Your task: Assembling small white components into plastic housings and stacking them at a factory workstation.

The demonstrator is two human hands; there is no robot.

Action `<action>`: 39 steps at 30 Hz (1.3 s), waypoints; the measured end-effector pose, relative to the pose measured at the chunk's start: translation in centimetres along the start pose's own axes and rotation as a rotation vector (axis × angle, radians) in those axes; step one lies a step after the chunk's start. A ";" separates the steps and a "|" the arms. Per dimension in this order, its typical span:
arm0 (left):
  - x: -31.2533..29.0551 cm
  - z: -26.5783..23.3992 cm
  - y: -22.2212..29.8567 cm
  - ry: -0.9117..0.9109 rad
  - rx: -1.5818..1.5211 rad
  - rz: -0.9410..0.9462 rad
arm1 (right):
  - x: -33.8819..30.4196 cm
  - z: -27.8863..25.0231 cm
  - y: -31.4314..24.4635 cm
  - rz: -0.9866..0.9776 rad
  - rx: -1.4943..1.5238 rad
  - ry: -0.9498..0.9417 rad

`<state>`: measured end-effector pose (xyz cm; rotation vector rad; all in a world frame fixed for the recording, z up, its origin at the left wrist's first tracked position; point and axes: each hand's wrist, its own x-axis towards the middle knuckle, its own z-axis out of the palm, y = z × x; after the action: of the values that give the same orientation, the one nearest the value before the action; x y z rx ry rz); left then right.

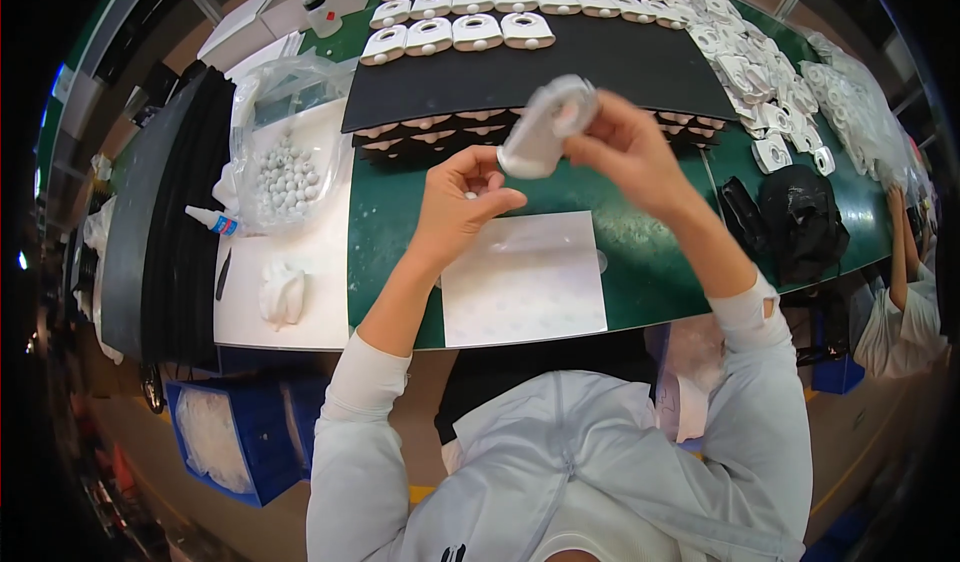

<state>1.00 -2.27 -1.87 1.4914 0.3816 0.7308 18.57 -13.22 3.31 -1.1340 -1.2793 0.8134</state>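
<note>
My right fingers (pixel 612 122) are clamping a blurred part (pixel 532 147): white, smooth-looking, oblong, round-holed. My left fingers (pixel 465 169) are curling around a small white piece (pixel 471 196).

Head view, left fisheye of side-by-side pair. Looks steeply down and forward from above: shirt (pixel 570 442) nearest, left hand (pixel 462 202) and right hand (pixel 630 152) farther, bench (pixel 655 262) beyond. Edges bend toward rim.

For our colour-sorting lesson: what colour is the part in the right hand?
The part in the right hand is white, seen slightly blurred in the head view.
</note>
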 end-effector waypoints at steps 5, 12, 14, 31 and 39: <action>0.3 -2.4 -0.3 -0.040 -0.533 -0.352 | 6.4 -6.4 -0.5 -0.007 -0.397 0.304; 0.7 -2.2 -0.9 0.079 -0.727 -0.392 | 12.0 -12.1 2.1 0.480 -0.561 0.355; 0.7 -2.3 -0.8 0.081 -0.781 -0.409 | 12.9 -12.4 2.8 0.519 -0.552 0.304; 0.7 -2.9 -1.1 0.049 -0.701 -0.476 | 2.5 -35.8 3.3 0.461 -1.701 0.562; 0.2 -3.1 -1.2 -0.070 -0.669 -0.402 | -1.0 -36.7 3.8 0.765 -1.281 0.806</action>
<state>-0.58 0.31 -3.24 0.7719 0.3257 0.4185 54.86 -19.85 2.07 -2.7065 -0.5269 -0.1559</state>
